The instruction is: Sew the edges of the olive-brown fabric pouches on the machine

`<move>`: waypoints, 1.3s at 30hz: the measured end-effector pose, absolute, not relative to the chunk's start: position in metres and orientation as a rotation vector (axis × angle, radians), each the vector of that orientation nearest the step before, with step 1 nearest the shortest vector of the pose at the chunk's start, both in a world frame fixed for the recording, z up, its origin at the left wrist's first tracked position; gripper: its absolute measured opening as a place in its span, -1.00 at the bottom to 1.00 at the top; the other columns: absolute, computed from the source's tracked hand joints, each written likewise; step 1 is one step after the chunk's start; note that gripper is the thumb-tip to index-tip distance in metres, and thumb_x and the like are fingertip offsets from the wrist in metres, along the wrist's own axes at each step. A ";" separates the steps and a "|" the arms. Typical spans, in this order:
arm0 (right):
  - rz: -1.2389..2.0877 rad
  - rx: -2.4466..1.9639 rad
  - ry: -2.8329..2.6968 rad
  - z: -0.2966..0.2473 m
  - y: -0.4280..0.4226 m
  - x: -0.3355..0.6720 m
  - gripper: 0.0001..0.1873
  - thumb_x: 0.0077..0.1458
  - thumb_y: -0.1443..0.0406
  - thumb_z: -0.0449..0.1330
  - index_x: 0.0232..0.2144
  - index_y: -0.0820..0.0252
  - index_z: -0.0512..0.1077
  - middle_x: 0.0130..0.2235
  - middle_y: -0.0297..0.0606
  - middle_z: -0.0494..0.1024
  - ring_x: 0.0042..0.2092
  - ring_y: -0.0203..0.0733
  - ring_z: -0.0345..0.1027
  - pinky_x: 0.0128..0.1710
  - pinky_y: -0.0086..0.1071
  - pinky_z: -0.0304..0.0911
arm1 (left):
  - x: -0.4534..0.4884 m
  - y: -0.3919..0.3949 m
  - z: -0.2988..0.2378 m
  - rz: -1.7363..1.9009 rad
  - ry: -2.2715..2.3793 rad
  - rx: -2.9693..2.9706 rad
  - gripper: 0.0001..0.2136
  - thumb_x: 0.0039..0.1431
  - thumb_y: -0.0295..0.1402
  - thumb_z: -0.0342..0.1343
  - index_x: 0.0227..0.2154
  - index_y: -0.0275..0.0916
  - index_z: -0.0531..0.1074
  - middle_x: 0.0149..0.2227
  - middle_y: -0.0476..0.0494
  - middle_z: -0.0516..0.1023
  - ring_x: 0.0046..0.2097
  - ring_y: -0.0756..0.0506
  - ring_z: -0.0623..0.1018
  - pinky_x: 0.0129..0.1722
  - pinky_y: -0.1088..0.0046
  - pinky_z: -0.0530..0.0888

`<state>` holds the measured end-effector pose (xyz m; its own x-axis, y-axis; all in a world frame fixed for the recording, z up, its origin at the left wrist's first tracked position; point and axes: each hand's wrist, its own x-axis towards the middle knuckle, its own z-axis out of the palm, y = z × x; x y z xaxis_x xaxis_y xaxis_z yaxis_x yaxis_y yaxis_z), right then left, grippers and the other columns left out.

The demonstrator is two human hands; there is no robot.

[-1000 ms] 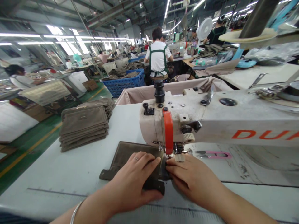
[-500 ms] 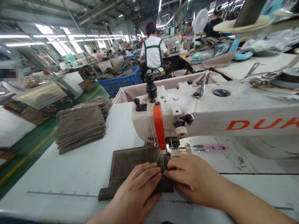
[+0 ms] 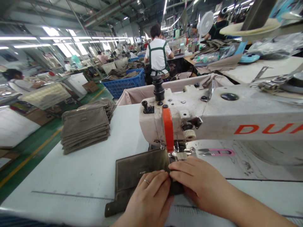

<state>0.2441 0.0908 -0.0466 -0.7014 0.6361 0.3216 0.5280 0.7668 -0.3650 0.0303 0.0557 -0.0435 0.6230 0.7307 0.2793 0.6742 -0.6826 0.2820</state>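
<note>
An olive-brown fabric panel (image 3: pixel 132 165) with a small label lies under the sewing machine's needle area (image 3: pixel 176 154), its right edge at the presser foot. My left hand (image 3: pixel 151 195), with a ring on one finger, presses on the panel's lower part, fingers closed together and the thumb tucked at the near edge. Just right of it my right hand (image 3: pixel 201 179) pinches the panel's right edge close to the foot. The fingertips of both hands nearly meet. The panel's lower right part is hidden beneath my hands.
A stack of similar fabric pieces (image 3: pixel 85 124) sits on the table's left. Pink-handled thread snips (image 3: pixel 217 152) lie under the machine arm (image 3: pixel 248 110). Behind the table are a cloth-lined bin (image 3: pixel 132 96), a blue crate (image 3: pixel 125 83) and a person (image 3: pixel 158 53) seated facing away.
The panel has turned slightly, its lower left corner swinging nearer to me, and its label now shows. My left hand has slid down a little; my right fingers have closed in beside it.
</note>
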 end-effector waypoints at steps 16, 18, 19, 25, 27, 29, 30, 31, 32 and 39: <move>0.205 -0.973 -2.473 -0.060 0.094 0.240 -0.59 0.05 0.49 0.04 -0.03 0.24 0.41 -0.01 -0.09 0.49 0.00 0.00 0.33 -0.02 -0.08 0.31 | 0.025 0.091 -0.040 0.574 1.070 2.602 -0.72 0.13 -0.41 0.16 -0.07 -0.23 0.43 -0.04 -0.13 0.52 -0.03 -0.16 0.48 0.04 0.21 0.44; 0.236 -1.052 -2.497 -0.061 0.097 0.239 -0.58 0.06 0.47 0.06 -0.01 0.24 0.39 -0.07 -0.06 0.48 -0.04 0.02 0.33 -0.07 -0.06 0.33 | 0.024 0.099 -0.040 0.556 1.056 2.612 -0.72 0.14 -0.41 0.15 -0.07 -0.22 0.43 -0.04 -0.13 0.52 -0.02 -0.17 0.48 0.03 0.21 0.44; 0.254 -1.091 -2.513 -0.061 0.098 0.239 -0.59 0.06 0.46 0.06 -0.02 0.23 0.39 -0.10 -0.06 0.47 -0.06 0.02 0.33 -0.09 -0.05 0.33 | 0.023 0.104 -0.040 0.554 1.055 2.620 -0.72 0.14 -0.41 0.14 -0.06 -0.22 0.43 -0.04 -0.13 0.52 -0.02 -0.17 0.48 0.03 0.20 0.44; 0.282 -1.232 -2.528 -0.059 0.104 0.237 -0.68 0.07 0.44 0.03 -0.11 0.22 0.40 -0.11 -0.07 0.45 -0.06 0.05 0.30 -0.07 -0.04 0.30 | 0.028 0.121 -0.041 0.588 1.077 2.663 -0.71 0.10 -0.43 0.15 -0.08 -0.22 0.44 -0.07 -0.14 0.53 0.00 -0.16 0.49 0.09 0.20 0.39; 0.278 -1.255 -2.517 -0.059 0.104 0.235 -0.69 0.07 0.45 0.02 -0.14 0.21 0.39 -0.11 -0.07 0.45 -0.06 0.06 0.29 -0.08 -0.05 0.29 | 0.029 0.124 -0.042 0.567 1.090 2.678 -0.72 0.11 -0.43 0.15 -0.08 -0.21 0.44 -0.07 -0.13 0.53 0.00 -0.16 0.49 0.09 0.21 0.39; 0.279 -1.255 -2.504 -0.059 0.103 0.235 -0.69 0.06 0.46 0.01 -0.14 0.20 0.39 -0.11 -0.09 0.45 -0.07 0.05 0.29 -0.09 -0.07 0.29 | 0.027 0.127 -0.042 0.549 1.083 2.697 -0.72 0.14 -0.41 0.14 -0.06 -0.22 0.43 -0.05 -0.13 0.52 0.00 -0.16 0.49 0.09 0.20 0.39; 0.280 -1.245 -2.494 -0.059 0.102 0.235 -0.68 0.05 0.46 0.01 -0.14 0.20 0.38 -0.11 -0.09 0.45 -0.08 0.03 0.29 -0.10 -0.09 0.29 | 0.025 0.129 -0.042 0.540 1.063 2.707 -0.73 0.16 -0.40 0.14 -0.05 -0.22 0.43 -0.05 -0.13 0.52 0.01 -0.16 0.48 0.09 0.20 0.39; 0.276 -1.231 -2.478 -0.059 0.102 0.236 -0.68 0.05 0.46 0.01 -0.13 0.20 0.38 -0.11 -0.09 0.45 -0.09 0.02 0.29 -0.11 -0.10 0.29 | 0.021 0.132 -0.042 0.529 1.030 2.718 -0.73 0.19 -0.38 0.13 -0.04 -0.22 0.42 -0.04 -0.14 0.52 0.02 -0.16 0.48 0.09 0.21 0.39; 0.264 -1.219 -2.454 -0.058 0.101 0.237 -0.69 0.06 0.46 0.00 -0.14 0.21 0.38 -0.12 -0.09 0.44 -0.10 0.01 0.29 -0.12 -0.11 0.29 | 0.017 0.135 -0.043 0.519 0.985 2.731 -0.72 0.21 -0.36 0.12 -0.02 -0.21 0.41 -0.02 -0.13 0.51 0.03 -0.16 0.47 0.08 0.22 0.40; 0.142 -1.306 -2.281 -0.049 0.107 0.246 -0.87 0.18 0.37 0.03 -0.29 0.22 0.39 -0.23 -0.14 0.42 -0.14 0.01 0.24 -0.11 -0.11 0.21 | -0.009 0.151 -0.050 0.685 0.822 2.781 -0.73 0.28 -0.39 0.07 0.03 -0.18 0.40 -0.01 -0.14 0.52 0.02 -0.12 0.48 0.07 0.25 0.42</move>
<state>0.2462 0.1073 -0.0487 -0.4117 0.8317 0.3726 0.7790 0.5333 -0.3298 -0.0093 0.1512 -0.0505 0.7436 0.5486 0.3821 0.4746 -0.8357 0.2764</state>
